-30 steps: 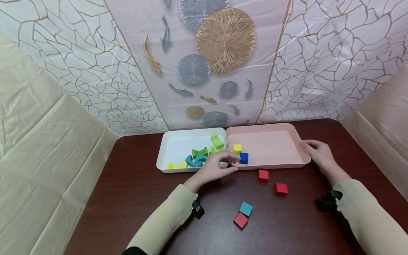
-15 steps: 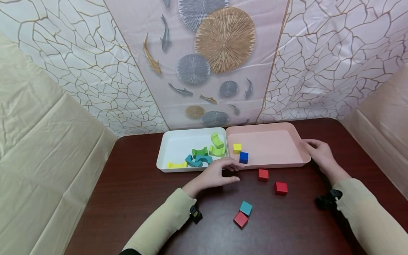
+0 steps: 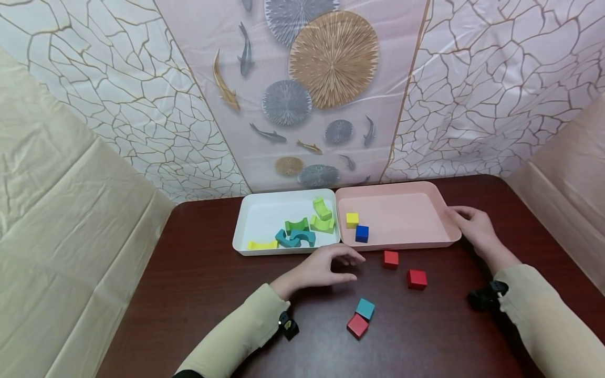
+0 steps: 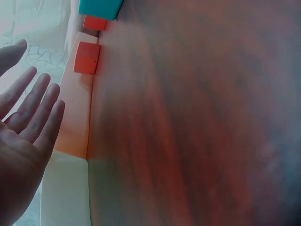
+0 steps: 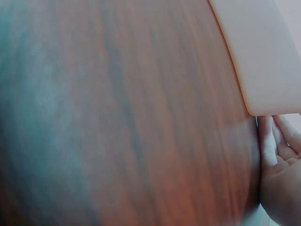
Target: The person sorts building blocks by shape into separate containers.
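My left hand [image 3: 321,266] hovers over the table just in front of the two trays, fingers spread and nothing held. The left wrist view shows its palm and extended fingers [image 4: 44,117]. Beyond its fingertips, two red cubes [image 3: 390,260] [image 3: 417,280] lie apart on the table. A teal cube [image 3: 365,308] and another red cube [image 3: 357,325] sit together nearer the front. At the right end of the pink tray [image 3: 402,199], my right hand [image 3: 476,229] rests its fingertips against the outer rim. Inside that tray are a yellow cube [image 3: 352,220] and a blue cube [image 3: 362,234].
A white tray [image 3: 260,210] adjoins the pink one on the left. It holds several arch-shaped blocks: green [image 3: 296,226], light green [image 3: 322,224], teal [image 3: 302,238] and yellow [image 3: 262,245]. Patterned cloth [image 3: 302,147] hangs behind the table, with beige fabric [image 3: 80,210] at both sides.
My left hand has drawn back from over the white tray's corner and the blue cube toward the front, uncovering the light green arch. The right hand stays at the pink tray.
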`<state>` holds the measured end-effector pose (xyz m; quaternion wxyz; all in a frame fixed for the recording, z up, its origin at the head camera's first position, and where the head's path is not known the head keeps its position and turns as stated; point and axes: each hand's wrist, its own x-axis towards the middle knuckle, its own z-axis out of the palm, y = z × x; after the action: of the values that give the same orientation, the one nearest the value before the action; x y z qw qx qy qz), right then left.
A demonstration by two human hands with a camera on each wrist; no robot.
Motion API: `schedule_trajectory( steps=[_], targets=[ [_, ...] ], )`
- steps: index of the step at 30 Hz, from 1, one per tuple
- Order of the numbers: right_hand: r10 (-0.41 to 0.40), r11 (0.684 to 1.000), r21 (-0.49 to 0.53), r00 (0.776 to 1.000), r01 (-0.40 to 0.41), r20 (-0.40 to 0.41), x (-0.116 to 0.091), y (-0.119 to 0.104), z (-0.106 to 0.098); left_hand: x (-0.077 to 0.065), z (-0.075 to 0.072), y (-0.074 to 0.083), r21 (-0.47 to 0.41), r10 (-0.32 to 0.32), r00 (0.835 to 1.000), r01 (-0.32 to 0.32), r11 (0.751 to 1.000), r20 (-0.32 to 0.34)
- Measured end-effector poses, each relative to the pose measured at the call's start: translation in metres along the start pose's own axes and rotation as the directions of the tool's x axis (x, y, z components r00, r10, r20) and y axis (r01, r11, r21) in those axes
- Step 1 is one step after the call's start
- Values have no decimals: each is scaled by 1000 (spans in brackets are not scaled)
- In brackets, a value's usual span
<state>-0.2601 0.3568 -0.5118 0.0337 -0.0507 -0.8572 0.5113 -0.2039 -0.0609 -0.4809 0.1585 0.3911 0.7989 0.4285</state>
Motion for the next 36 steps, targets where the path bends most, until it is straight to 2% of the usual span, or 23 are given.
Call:
schedule_trajectory(
  steps=[8,19,29,36],
  targets=[
    [4,1000,-3,1000,-4,3,1,0,-1,-1,5,2,18,21,995,-23,1000,97],
    [15,1000,9,1000,-14,-5,0,-1,0,-1,11,4,2,35,974,-36,999,226],
    [12,1000,7,1000,-12,1,0,-2,0,-1,16,7,-2,32,956,-33,999,292],
    [24,1000,5,1000,-24,-1,0,-1,0,-2,18,7,11,20,952,-25,1000,305]
  ],
)
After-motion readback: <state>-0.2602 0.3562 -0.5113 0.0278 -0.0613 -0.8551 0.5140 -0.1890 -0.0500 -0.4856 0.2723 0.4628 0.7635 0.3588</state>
